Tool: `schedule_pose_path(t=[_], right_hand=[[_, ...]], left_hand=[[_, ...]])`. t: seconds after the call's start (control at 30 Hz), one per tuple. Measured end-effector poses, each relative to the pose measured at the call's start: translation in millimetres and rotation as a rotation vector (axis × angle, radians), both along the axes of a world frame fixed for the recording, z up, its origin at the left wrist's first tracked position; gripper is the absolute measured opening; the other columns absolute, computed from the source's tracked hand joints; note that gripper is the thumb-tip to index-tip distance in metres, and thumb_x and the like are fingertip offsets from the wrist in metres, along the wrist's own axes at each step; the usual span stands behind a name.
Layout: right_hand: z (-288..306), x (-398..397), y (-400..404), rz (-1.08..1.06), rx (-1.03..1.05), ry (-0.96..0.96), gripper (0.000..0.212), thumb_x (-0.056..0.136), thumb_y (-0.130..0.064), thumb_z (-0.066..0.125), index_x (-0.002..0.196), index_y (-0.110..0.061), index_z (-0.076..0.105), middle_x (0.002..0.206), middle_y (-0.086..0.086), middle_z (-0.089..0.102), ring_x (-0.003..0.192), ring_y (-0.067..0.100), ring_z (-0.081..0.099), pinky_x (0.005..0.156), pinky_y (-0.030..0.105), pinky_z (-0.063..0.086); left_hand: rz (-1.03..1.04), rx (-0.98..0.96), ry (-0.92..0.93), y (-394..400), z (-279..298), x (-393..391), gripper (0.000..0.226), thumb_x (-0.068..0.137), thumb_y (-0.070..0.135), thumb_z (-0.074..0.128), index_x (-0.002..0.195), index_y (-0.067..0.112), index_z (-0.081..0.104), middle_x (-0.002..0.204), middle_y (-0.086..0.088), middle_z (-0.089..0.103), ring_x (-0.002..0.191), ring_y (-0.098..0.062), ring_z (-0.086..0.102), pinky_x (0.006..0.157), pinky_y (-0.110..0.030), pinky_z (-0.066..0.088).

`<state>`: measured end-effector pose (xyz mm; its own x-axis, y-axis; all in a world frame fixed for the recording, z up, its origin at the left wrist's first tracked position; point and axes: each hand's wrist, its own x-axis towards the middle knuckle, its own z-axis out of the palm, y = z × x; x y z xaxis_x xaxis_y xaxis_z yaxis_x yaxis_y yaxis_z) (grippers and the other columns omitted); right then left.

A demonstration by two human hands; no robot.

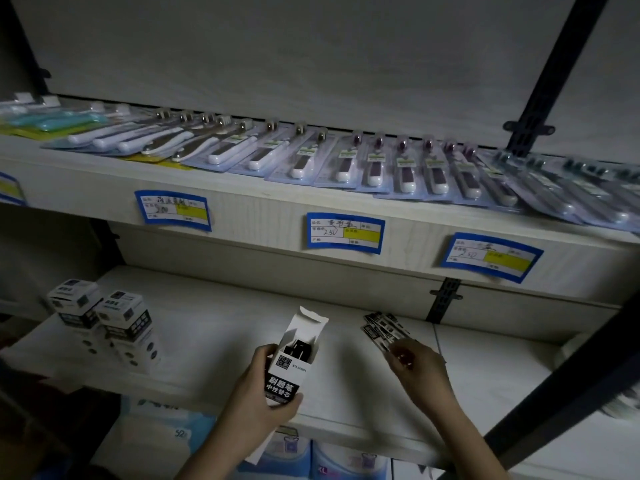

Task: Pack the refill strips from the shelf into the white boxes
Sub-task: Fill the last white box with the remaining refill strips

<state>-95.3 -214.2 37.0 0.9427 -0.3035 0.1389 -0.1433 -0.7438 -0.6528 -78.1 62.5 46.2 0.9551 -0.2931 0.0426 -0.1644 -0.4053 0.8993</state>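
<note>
Head view: left hand (263, 393) grips an open white box (292, 362) over the shelf (214, 327); right hand (419, 370) seemingly pinches refill strips (384, 329), though blurred.

Left hand (258, 393) grips an open white cardboard box (294, 355) with dark strips inside; right hand (419, 368) pinches black refill strips (382, 327) on the pale shelf (214, 327).

The pale shelf (221, 327) bears two white boxes (104, 327) and, seemingly, refill strips (382, 327).
</note>
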Motion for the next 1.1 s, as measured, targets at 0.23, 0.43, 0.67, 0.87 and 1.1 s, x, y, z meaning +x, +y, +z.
schedule_pose_path(t=[0.23, 0.43, 0.67, 0.87, 1.1], right_hand=[[-78, 38, -59, -0.266, -0.136, 0.154, 0.017, 0.087, -0.013, 0.063, 0.102, -0.004, 0.067, 0.103, 0.016, 0.066, 0.088, 0.033, 0.061, 0.073, 0.034, 0.050], [-87, 62, -62, -0.258, -0.204, 0.235, 0.017, 0.091, -0.010, 0.049, 0.104, -0.010, 0.059, 0.104, 0.010, 0.062, 0.091, 0.028, 0.060, 0.074, 0.034, 0.052], [-82, 66, -61, -0.201, -0.461, 0.387, 0.023, 0.091, -0.008, 0.049, 0.111, -0.015, 0.058, 0.098, 0.005, 0.064, 0.086, 0.020, 0.061, 0.071, 0.029, 0.048], [-79, 64, -55, -0.216, -0.523, 0.319, 0.029, 0.087, -0.001, 0.053, 0.113, -0.013, 0.059, 0.099, 0.007, 0.064, 0.089, 0.022, 0.059, 0.074, 0.029, 0.051], [-75, 47, -38, -0.166, -0.324, 0.263, 0.010, 0.092, -0.012, 0.057, 0.096, -0.015, 0.065, 0.094, 0.007, 0.067, 0.073, 0.016, 0.056, 0.068, 0.023, 0.045]], left_hand=[[-0.012, 0.004, 0.037, -9, 2, 1, 0.061, 0.069, 0.012, 0.081, 0.114, 0.033, 0.044, 0.096, 0.009, 0.070, 0.086, -0.001, 0.067, 0.071, -0.014, 0.053], [-0.033, 0.009, 0.049, -10, 0, 3, 0.061, 0.070, 0.012, 0.080, 0.115, 0.033, 0.044, 0.099, 0.009, 0.069, 0.088, -0.001, 0.066, 0.072, -0.012, 0.052], [-0.025, 0.018, 0.063, -2, -2, 8, 0.063, 0.069, 0.014, 0.081, 0.118, 0.029, 0.044, 0.099, 0.007, 0.069, 0.088, -0.001, 0.066, 0.070, -0.012, 0.051], [-0.010, 0.026, 0.072, 7, -5, 12, 0.063, 0.069, 0.010, 0.081, 0.116, 0.030, 0.045, 0.100, 0.009, 0.068, 0.090, 0.002, 0.065, 0.072, -0.011, 0.052], [-0.033, 0.015, 0.071, 8, -7, 17, 0.059, 0.069, 0.010, 0.080, 0.112, 0.033, 0.046, 0.096, 0.015, 0.070, 0.087, -0.003, 0.067, 0.073, -0.017, 0.054]])
